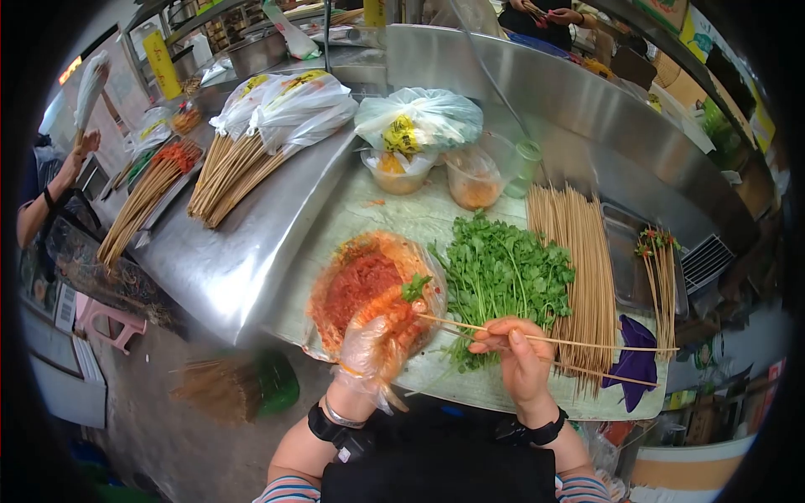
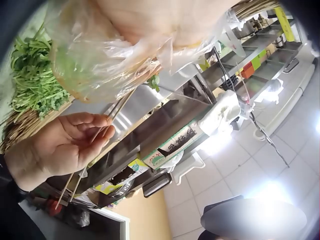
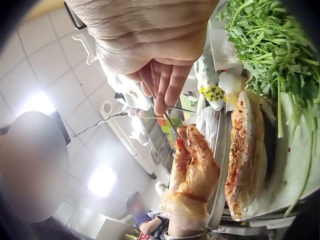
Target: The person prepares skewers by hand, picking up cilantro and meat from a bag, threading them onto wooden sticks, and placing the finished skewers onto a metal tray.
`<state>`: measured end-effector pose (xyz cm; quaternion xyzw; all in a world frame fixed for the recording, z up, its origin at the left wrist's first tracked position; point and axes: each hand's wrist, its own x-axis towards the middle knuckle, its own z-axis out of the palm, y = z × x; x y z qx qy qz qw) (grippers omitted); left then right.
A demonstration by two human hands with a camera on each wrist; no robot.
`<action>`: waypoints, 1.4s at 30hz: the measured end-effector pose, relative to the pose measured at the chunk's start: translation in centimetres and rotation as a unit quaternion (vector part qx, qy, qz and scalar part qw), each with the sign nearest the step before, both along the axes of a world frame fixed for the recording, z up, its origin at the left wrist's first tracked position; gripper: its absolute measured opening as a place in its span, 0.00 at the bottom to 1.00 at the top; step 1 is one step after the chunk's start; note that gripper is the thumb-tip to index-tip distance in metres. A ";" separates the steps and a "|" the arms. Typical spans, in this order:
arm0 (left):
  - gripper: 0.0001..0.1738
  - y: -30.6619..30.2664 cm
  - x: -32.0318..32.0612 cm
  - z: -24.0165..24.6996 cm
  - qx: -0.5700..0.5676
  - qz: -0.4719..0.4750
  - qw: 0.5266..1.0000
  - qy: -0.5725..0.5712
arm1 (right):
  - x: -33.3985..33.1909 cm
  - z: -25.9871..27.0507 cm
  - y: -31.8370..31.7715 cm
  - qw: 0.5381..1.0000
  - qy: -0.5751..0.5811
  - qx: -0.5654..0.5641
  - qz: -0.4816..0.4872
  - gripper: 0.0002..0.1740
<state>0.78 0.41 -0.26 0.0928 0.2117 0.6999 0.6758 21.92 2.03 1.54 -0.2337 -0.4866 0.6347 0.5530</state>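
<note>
My left hand (image 1: 377, 344), in a clear plastic glove smeared with red sauce, pinches a red-coated morsel and a cilantro sprig (image 1: 415, 287) at the tips of two bamboo skewers (image 1: 599, 343). Its fingers mostly hide the morsel. My bare right hand (image 1: 521, 360) pinches both skewers partway along, their far ends pointing right. In the right wrist view, the skewer tips meet the gloved fingertips (image 3: 191, 135). Below and left of the gloved hand sits a plastic-lined bowl of red marinated meat (image 1: 359, 281). Behind the right hand lies a heap of cilantro (image 1: 507, 272).
Loose bamboo skewers (image 1: 579, 277) lie right of the cilantro, beside a metal tray (image 1: 625, 251) and a purple cloth-like piece (image 1: 631, 369). Tubs (image 1: 396, 178) stand at the back. Bagged skewers (image 1: 239, 176) rest on the left steel counter. Another person's arm (image 1: 50, 193) shows far left.
</note>
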 end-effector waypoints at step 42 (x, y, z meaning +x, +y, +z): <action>0.22 2.4 -2.2 -4.0 0.045 0.136 0.960 0.242 | -2.8 0.3 0.9 0.956 -0.220 0.192 -0.019 0.08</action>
